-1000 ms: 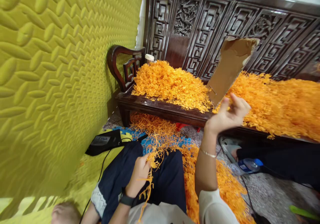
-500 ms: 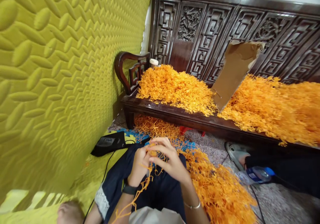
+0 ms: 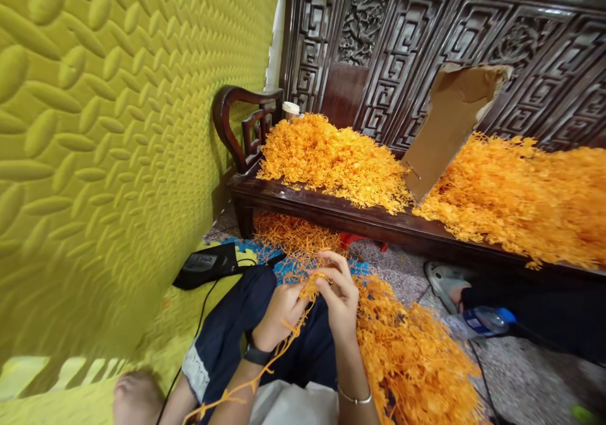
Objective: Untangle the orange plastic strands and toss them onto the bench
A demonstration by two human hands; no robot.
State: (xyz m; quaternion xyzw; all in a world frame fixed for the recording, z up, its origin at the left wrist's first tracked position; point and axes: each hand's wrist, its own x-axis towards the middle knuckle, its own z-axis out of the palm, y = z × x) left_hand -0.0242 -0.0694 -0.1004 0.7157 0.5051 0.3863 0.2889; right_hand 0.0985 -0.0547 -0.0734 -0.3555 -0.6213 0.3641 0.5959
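My left hand (image 3: pixel 280 314) is closed on a long orange plastic sprig (image 3: pixel 265 365) that trails down over my lap. My right hand (image 3: pixel 339 299) meets it at the sprig's top end, fingers pinched on a small orange piece there. Both hands hover above my dark-trousered knees. A heap of the same orange sprigs (image 3: pixel 411 355) lies on the floor just right of my right hand. Two bigger orange piles (image 3: pixel 331 160) cover the seat of the dark carved wooden bench (image 3: pixel 331 209) beyond.
A torn cardboard sheet (image 3: pixel 445 128) leans on the bench back between the piles. A black device with a cable (image 3: pixel 204 264) lies by the yellow padded wall (image 3: pixel 104 128). Another person's sandalled foot (image 3: pixel 442 286) and a plastic bottle (image 3: pixel 483 321) are on the floor at right.
My right hand came down from beside the cardboard to join my left hand on the sprig. The view shifted slightly; the hands have drifted a little right.
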